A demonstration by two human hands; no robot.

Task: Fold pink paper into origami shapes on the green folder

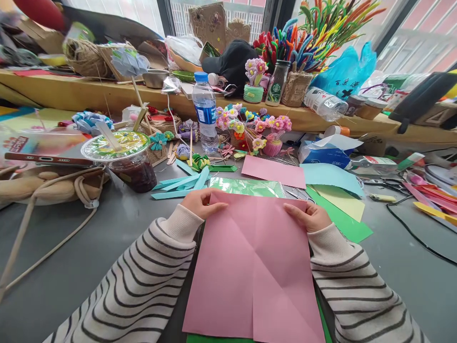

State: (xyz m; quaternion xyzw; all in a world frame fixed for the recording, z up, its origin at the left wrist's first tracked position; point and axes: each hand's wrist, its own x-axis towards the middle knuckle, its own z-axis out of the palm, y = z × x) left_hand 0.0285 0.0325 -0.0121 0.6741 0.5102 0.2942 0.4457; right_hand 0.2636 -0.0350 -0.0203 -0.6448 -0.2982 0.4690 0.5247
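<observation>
A large sheet of pink paper is stretched between my two hands, marked by a vertical crease down its middle and a diagonal crease. My left hand pinches its upper left corner, thumb on top. At the upper right corner, my right hand grips it the same way, with the fingers hidden behind. Green paper shows beneath its lower edge. Just beyond the sheet lies a clear packet of green paper, with scissors partly visible beside it.
Light blue paper strips lie ahead on the left, near a lidded cup of dark drink. A water bottle stands behind them. Pink, blue, yellow and green paper lies at right, with a black cable farther right.
</observation>
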